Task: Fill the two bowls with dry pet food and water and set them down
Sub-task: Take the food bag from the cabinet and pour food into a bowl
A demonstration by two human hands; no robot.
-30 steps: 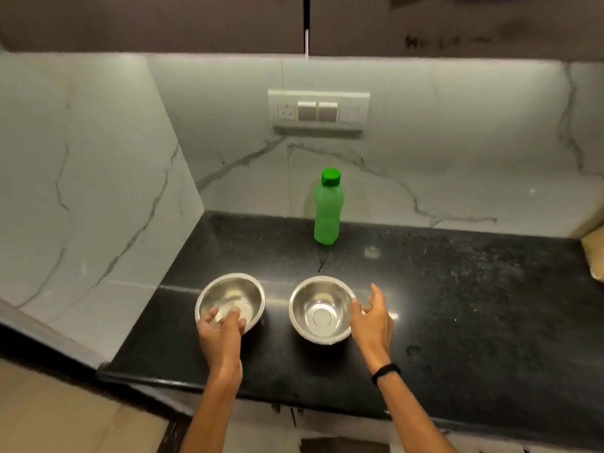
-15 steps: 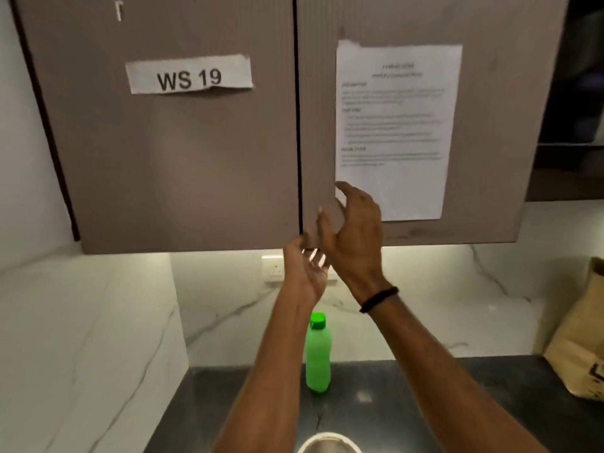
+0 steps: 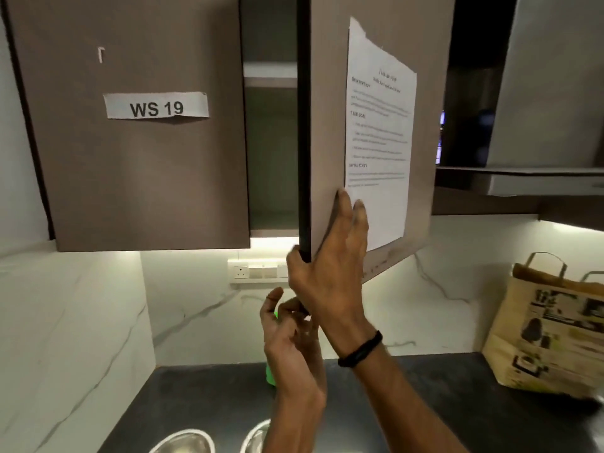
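- Steel bowls, two of them, are sitting side by side at the bottom edge of the view: the left bowl (image 3: pixel 184 442) and the right bowl (image 3: pixel 256 436), both only partly in frame and looking empty as far as can be seen.
- They are resting on the dark bench (image 3: pixel 425 403), well below both hands and toward the person.
- The green bottle (image 3: pixel 270 376) is standing upright farther back on the bench, mostly hidden behind the left hand (image 3: pixel 291 341).
- The left hand is hanging loosely curled in the air, gripping nothing, and it is the nearer one to the bottle and bowls.
- The right hand (image 3: pixel 330 276) is wrapping around the lower corner of the cabinet door (image 3: pixel 327 109), thumb behind the edge and fingers (image 3: pixel 343 204) spread flat on its front beside the taped paper sheet (image 3: pixel 379 132).
- The door is standing partly swung out, showing a shelf (image 3: pixel 271 76) inside; no food container is showing in the gap.
- A brown paper bag (image 3: pixel 549 331) is sitting at the right end of the bench, well apart from the bowls.
- Judging by this, the person is searching for the dry food, so filling is not yet begun.
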